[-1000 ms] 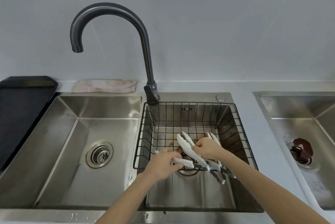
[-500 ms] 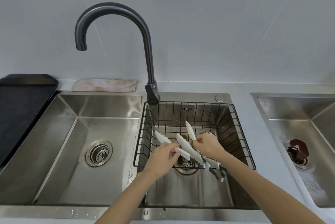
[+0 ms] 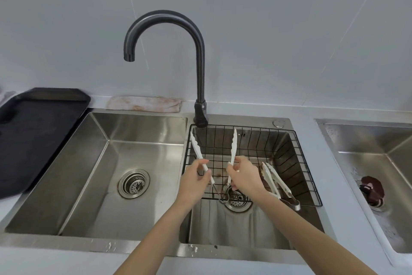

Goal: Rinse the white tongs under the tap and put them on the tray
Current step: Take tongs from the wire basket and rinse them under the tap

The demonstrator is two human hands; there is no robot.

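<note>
the white plastic tongs with a metal hinge (image 3: 231, 156) have been lifted out of the black wire basket (image 3: 298, 141) since half a second ago, and their arms are now spread wide in a v, tips up. one arm is pinched by the left hand (image 3: 196, 182), the other by the right hand (image 3: 245, 175), hinge low between them over the right basin drain. a second white pair (image 3: 276, 180) has been left in the basket just right of the right hand. pickup is judged done; rinse not started: no water is seen at the dark curved tap (image 3: 165, 29), whose spout hangs over the left steel basin (image 3: 107, 163). the black tray (image 3: 33, 132) sits well to the left.
</note>
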